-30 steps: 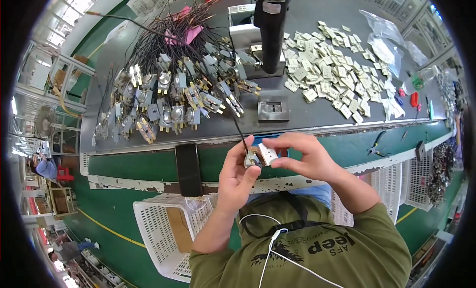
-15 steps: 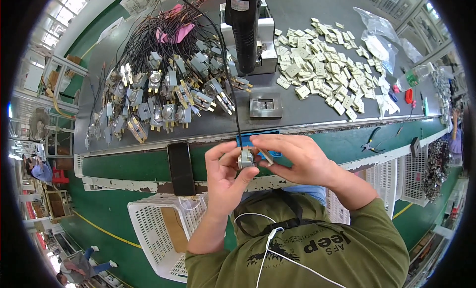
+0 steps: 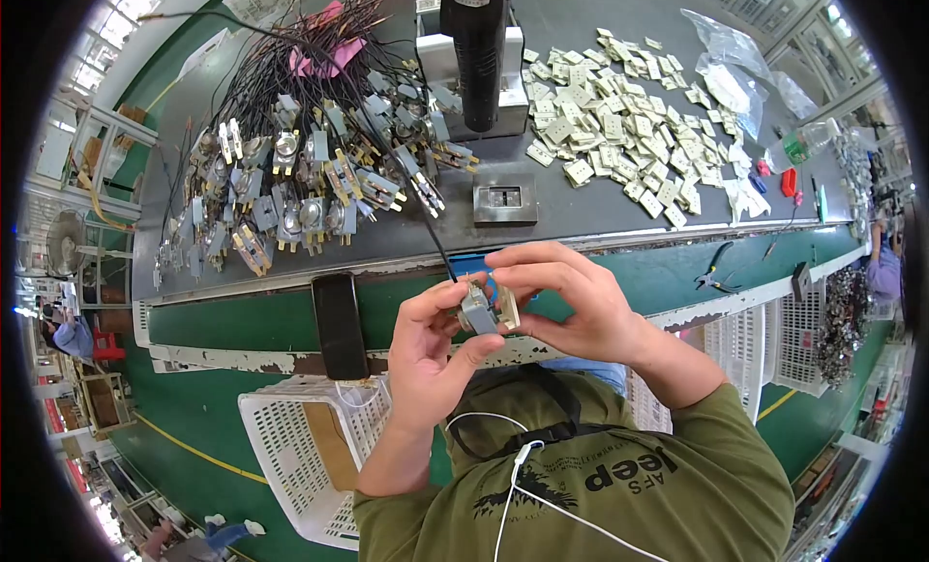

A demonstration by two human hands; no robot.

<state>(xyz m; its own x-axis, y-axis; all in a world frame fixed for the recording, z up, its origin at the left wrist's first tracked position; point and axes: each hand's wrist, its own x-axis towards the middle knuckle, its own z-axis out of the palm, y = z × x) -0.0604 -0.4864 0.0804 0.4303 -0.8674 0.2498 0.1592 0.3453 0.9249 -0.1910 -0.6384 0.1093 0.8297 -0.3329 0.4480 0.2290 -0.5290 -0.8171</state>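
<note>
My left hand [image 3: 421, 354] is closed round a grey plug body [image 3: 478, 316], thumb below it and fingers behind. A black cable [image 3: 437, 243] runs up from the body toward the far left. In my right hand [image 3: 581, 306] a cream plastic cover plate [image 3: 508, 307] is pinched between thumb and fingers, close against the body's right side; whether they touch I cannot tell. Beyond my hands, on the dark bench, sit a small metal block [image 3: 505, 202] with a slot, a heap of cabled grey plug bodies [image 3: 314, 180] to the left, and many loose cream plates [image 3: 619, 127] to the right.
A black press column [image 3: 476, 69] rises behind the metal block. On the bench's near ledge lie a phone [image 3: 338, 325] and pliers [image 3: 715, 270]. White crates [image 3: 276, 446] stand below. A plastic bag [image 3: 731, 54] and a bottle [image 3: 811, 141] are at the far right.
The cream plate has turned and come nearer the grey plug body. The plug body has tilted, and its cable now leans further to the left. My view has shifted slightly.
</note>
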